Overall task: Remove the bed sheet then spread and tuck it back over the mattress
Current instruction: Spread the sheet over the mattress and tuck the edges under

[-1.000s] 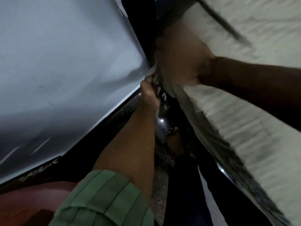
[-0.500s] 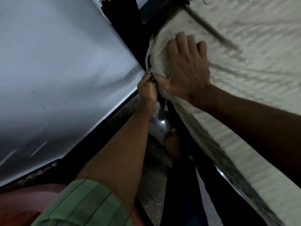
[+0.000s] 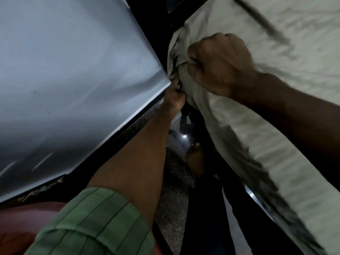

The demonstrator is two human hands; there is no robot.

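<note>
- The pale cream, wrinkled cotton bed sheet (image 3: 266,111) covers the mattress across the right half of the frame, running from the top edge down to the lower right corner, with a dark blurred stripe near the top right.
- The right hand (image 3: 220,65), in the upper centre, is clenched into a fist with a bunched fold of the sheet gathered in its curled fingers at the mattress corner; its bare forearm stretches off to the right edge.
- The left hand (image 3: 174,97), just below and left of the right one, grips the lower edge of the same corner of sheet, its fingers curled round the cloth.
- The left forearm runs down to a green striped rolled-up sleeve (image 3: 95,223) at the bottom left.
- A smooth grey-white flat panel (image 3: 73,80) fills the upper left, its corner touching the left hand.
- A bare foot (image 3: 195,159) stands on the dark speckled floor (image 3: 171,208) in the lower centre, between panel and bed.
</note>
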